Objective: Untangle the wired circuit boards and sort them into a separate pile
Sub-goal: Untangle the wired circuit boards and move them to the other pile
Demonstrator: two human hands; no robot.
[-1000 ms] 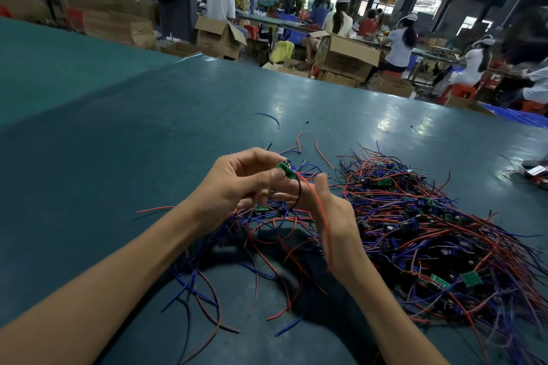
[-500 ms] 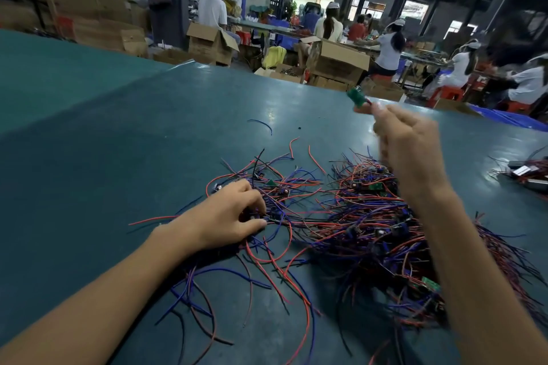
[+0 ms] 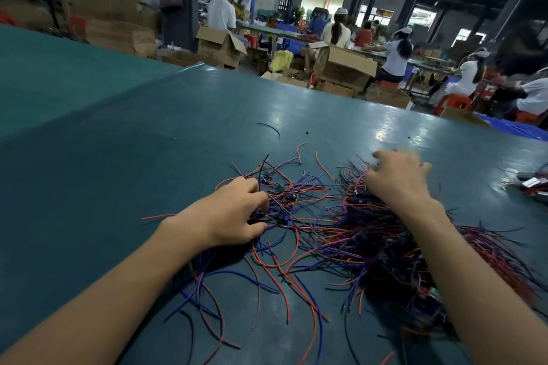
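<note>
Workshop hall, dim, with workers (image 3: 396,53) seated at far benches and open boxes (image 3: 344,65) on the floor. Near side: wide teal table (image 3: 118,157), a stray blue wire (image 3: 271,127) lying alone toward its far part. Two masses of red, blue and black leads in front of the person. Small tangle (image 3: 296,204) at centre, loose and spread thin, one green board (image 3: 278,186) showing in it. Big pile (image 3: 385,252) just right of it, dense and dark, running off toward the lower right. Left hand (image 3: 234,213) sits on the near-left edge of the small tangle, fingers curled down and thumb tucked under, clamped on a knot of its leads. Right hand (image 3: 397,178) reaches over the far end of the big pile; it is motion-blurred, fingers bent downward and somewhat spread, and whether they pinch anything cannot be told. A low heap (image 3: 533,184) at the right edge, well apart from both masses, may be the sorted lot, but the frame cuts it off. Judged progress: early. Most boards look buried in the big pile, and the bulk of the untangling remains.
</note>
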